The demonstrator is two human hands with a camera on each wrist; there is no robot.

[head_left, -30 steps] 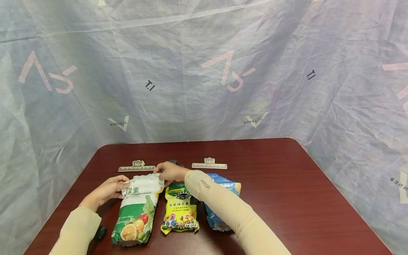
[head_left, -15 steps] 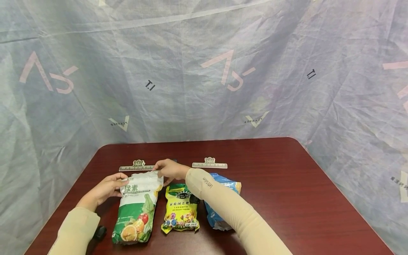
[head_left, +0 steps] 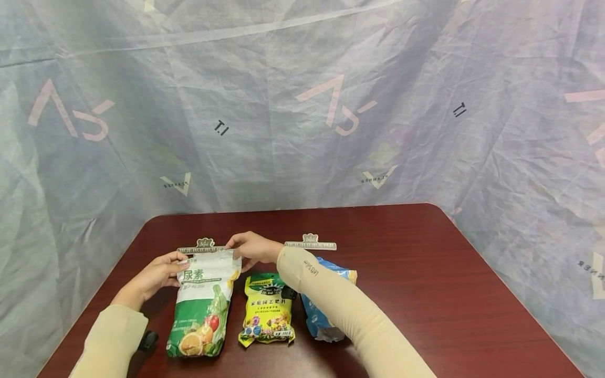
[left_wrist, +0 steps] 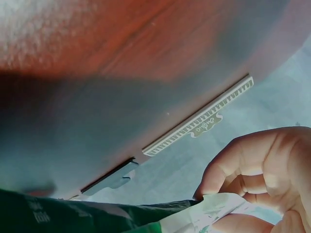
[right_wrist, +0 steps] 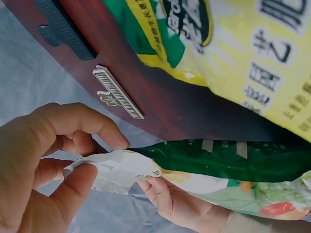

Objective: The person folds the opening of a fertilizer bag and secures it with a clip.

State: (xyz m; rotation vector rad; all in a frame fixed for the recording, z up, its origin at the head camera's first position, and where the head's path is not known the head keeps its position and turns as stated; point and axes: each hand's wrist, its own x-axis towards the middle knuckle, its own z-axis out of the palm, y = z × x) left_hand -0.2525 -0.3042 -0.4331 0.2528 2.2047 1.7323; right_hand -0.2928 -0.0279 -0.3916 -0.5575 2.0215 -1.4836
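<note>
A white and green urea fertilizer bag with fruit and vegetables printed on it is at the left of the table. My left hand pinches its upper left corner between thumb and fingers. At the upper right corner, my right hand pinches the crumpled white top, as the right wrist view shows closely. Just right of this bag lies a yellow and green gardening fertilizer bag. A blue bag is farther right, partly covered by my right sleeve.
Behind the white and green bag lies a piano-keyboard clip, partly hidden. A second such clip is farther right. A dark clip shows in the wrist views. The dark red table ends at a fabric backdrop.
Both hands have shifted slightly away from me, with the white and green bag moving along between them. The other bags and the clips stay where they were.
</note>
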